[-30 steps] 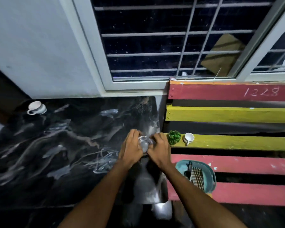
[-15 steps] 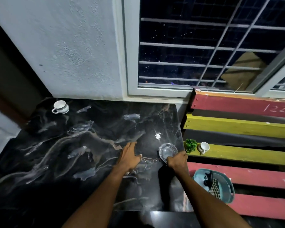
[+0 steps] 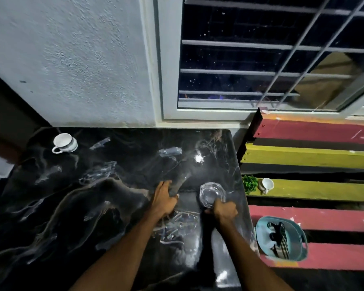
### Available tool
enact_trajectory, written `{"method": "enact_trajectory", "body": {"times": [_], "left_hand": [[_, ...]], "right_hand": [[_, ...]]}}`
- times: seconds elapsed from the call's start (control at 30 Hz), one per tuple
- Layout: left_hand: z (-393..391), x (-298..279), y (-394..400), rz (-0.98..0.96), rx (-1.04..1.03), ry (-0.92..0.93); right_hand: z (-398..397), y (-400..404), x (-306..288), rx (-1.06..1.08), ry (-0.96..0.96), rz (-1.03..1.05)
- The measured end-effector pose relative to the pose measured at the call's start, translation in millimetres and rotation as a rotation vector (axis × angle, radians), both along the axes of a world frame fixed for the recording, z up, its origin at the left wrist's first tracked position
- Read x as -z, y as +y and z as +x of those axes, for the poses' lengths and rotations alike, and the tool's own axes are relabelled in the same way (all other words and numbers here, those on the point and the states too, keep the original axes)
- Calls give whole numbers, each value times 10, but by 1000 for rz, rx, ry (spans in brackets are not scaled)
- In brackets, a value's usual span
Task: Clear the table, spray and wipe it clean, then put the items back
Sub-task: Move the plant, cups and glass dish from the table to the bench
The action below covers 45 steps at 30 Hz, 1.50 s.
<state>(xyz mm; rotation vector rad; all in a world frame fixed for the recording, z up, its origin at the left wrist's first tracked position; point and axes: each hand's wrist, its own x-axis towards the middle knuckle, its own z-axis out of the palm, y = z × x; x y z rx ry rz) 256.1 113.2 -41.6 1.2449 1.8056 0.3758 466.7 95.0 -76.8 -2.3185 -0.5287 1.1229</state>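
Veined black marble table [image 3: 76, 206], faceted glass bowl [image 3: 211, 193]

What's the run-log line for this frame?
phase: items going back | right hand: grips glass bowl on black table | left hand: resting on table | white cup: far left corner

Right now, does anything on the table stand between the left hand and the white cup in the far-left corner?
Nothing visible does. Only bare black table lies between the left hand and the white cup.

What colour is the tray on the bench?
Light teal-blue tray, clearest in the head view.
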Motion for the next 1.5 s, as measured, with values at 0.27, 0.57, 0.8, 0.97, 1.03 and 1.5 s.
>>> {"method": "enact_trajectory", "body": {"times": [0.27,0.57,0.8,0.97,1.03,1.5], "left_hand": [[-1242,12,62,103,-419,-58],[-3346,-64,255,275,-917,-21],[-4266,702,920,258,-740,85],[-4203,209,1111,222,-629,61],[-4227,238,1178,238,-594,89],[-3063,270,609,284,-501,-164]], "right_hand": [[-1407,407,-260,-198,251,112],[-2930,381,-643,-249,269,125],[-3342,298,-631,-183,287,109],[-3344,278,-604,-148,275,91],[-3298,277,-564,-150,275,92],[-2665,214,-678,-43,291,147]]}}
